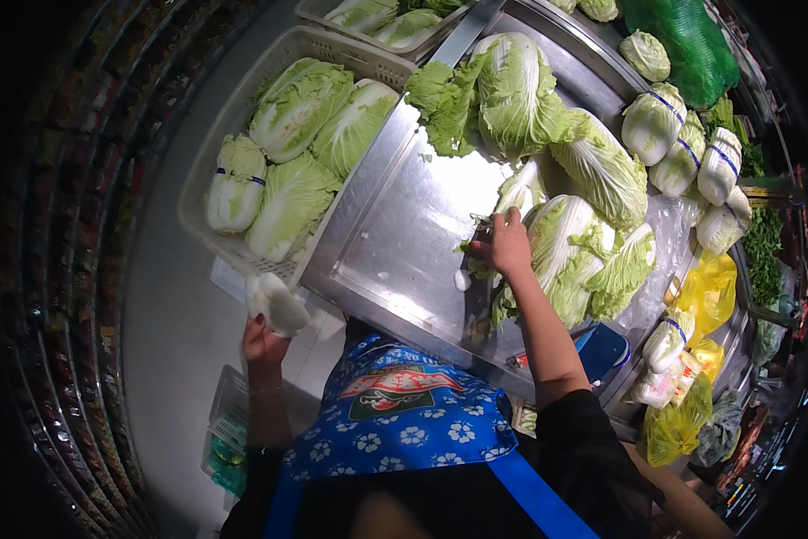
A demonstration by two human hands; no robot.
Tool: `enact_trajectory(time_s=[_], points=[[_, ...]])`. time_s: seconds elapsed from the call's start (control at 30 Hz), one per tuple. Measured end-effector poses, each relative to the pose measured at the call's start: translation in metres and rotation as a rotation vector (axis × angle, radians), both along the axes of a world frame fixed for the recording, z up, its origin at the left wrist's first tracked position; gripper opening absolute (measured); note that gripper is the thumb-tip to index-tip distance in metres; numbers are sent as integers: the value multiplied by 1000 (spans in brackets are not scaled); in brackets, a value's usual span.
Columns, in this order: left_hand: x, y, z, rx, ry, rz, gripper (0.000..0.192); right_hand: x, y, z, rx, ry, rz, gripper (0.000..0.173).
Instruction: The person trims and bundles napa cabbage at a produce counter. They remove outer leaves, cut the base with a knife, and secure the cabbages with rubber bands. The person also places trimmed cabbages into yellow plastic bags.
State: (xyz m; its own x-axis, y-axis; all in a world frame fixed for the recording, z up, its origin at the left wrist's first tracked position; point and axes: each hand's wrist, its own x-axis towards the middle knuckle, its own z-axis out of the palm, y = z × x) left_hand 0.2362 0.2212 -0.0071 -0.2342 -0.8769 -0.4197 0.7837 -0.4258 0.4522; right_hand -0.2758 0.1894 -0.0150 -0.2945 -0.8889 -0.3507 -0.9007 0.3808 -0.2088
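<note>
My left hand (266, 342) grips a pale piece of napa cabbage (276, 306), mostly white stalk, beside the front corner of a plastic crate. Over the stainless steel counter (383, 229), my right hand (509, 246) reaches in with thumb and fingers spread. Its fingertips are at the base of a napa cabbage leaf (522, 188), and small green scraps lie around them. Close by on the right rests a trimmed napa cabbage (565, 232). Behind it lie another cabbage head (602, 168) and a large leafy one (515, 94). A white stalk scrap (462, 280) sits below my right hand.
The pale plastic crate (198, 202) at left holds several napa cabbages. Banded cabbages (654, 121) and a green mesh sack (680, 47) are at right. Nearer are yellow plastic bags (710, 286) and a blue item (602, 352). A basket (228, 397) stands low at left.
</note>
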Motion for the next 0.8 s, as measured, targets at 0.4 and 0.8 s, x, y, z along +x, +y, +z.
enact_trajectory(time_s=[0.4, 0.8], points=[[50, 22, 13, 106, 59, -27, 52, 76, 147, -37, -272, -340, -263, 38], [120, 67, -30, 317, 82, 83, 46, 99, 181, -55, -6, -63, -705, 70]])
